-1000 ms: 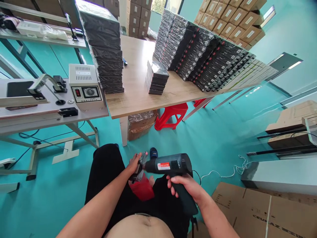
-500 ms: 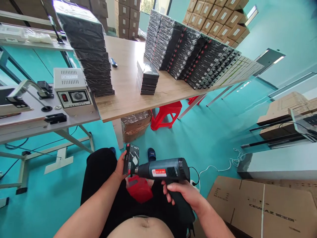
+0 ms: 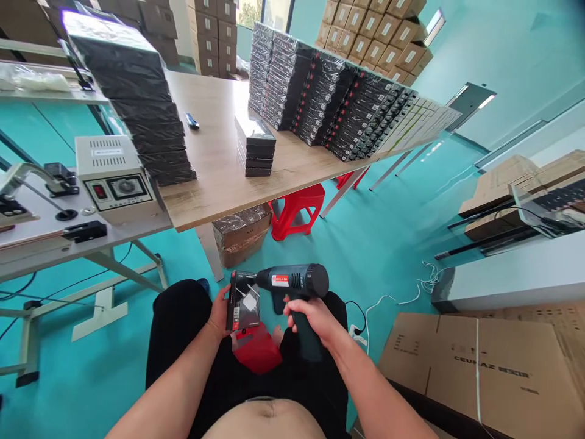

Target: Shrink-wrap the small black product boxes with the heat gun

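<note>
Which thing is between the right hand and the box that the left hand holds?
The head view shows a heat gun there: the right hand grips its handle; its front points at the box.

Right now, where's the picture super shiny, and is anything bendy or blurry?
In the head view, glare whitens the tops of the tall stack and small stack; the window looks washed out. In the head view, the tall stack leans, perhaps from lens stretching; tiny print on the black box is too blurry to read.

The black printed box [image 3: 245,306] faces up, the dark heat gun [image 3: 296,280] pointing at its upper part.
</note>
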### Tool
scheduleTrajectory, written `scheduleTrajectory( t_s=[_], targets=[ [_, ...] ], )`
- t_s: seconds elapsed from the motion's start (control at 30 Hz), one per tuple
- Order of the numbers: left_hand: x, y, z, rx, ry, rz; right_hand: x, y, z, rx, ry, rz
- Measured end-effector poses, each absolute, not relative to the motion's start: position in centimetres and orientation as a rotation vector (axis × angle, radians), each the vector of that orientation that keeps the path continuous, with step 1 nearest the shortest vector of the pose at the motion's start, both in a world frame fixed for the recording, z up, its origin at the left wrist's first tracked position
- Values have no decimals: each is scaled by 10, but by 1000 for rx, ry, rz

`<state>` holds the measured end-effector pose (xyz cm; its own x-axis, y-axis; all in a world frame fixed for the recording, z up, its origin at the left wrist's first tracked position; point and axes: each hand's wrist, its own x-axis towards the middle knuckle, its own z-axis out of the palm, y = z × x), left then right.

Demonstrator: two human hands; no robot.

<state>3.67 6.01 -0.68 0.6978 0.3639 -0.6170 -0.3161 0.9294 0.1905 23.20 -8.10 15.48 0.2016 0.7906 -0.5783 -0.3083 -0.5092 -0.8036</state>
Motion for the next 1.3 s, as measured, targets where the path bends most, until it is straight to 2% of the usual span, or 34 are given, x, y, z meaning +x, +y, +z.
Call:
scheduleTrajectory(
  t_s=[0.13,0.3,0.43,0.63,0.77,0.93,1.1,1.3],
  targets=[
    [37,61,0,47,723,474,229,-99,157,-1468,-613,1737],
    [39,62,2,30,677,478,221,-118,159,-1591,-461,1477],
    [41,64,0,34,649,484,223,-132,159,-1450,-563,1726],
    [38,64,-8,32,601,507,239,-140,153,-1619,-420,1473],
    [37,63,-10,48,514,515,240,-146,154,-1485,-487,1700],
    [37,64,-12,35,524,557,229,-150,153,-1608,-424,1515],
    [35,64,-13,57,525,547,228,-162,147,-1408,-398,1724],
    [37,58,-3,75,576,362,250,-153,136,-1222,98,1440]
  ],
)
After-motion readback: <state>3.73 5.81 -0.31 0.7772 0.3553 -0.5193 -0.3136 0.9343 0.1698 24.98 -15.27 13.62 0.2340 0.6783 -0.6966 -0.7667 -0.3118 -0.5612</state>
